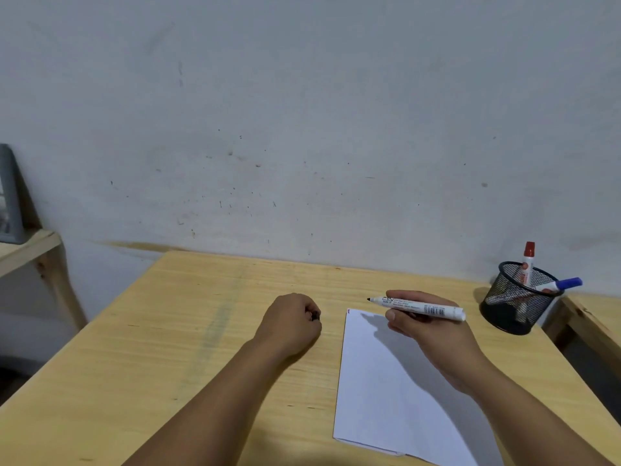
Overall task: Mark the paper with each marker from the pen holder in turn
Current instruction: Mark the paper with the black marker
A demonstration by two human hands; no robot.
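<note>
On your far left a side shelf (27, 245) carries a grey frame (10, 196); neither matters to the job.

Your left hand (290, 319) rests on the counter (168, 331), its grip curled tight around a small dark piece (315, 316), probably the cap of the marker you hold, though too little of it shows to be sure. If you loosen that fist, the piece could roll off across the bare wood, and you would have nothing to close the marker with.

Next comes the paper (386, 381), flat on the counter, with a tiny red mark (349, 311) at its far left corner. Nothing pins the sheet down. A stroke made with that hand away from it may drag the sheet or wrinkle it, so brace it first.

Your right hand (433, 331) hovers over the sheet's far end, its grip pinching a white marker (416, 306) that lies nearly level, bare black tip pointing left and clear of the paper. Held that flat, the tip could smear your fingers or streak the counter instead of the sheet; tilt it down before you touch. An uncapped tip left in the air also dries.

At the far right stands the mesh holder (514, 297), close to the counter's edge. It holds a red-capped marker (528, 264), upright, and a blue-capped marker (561, 284), leaning out over the right rim. A careless reach could knock the blue one out or tip the light holder off the edge.
</note>
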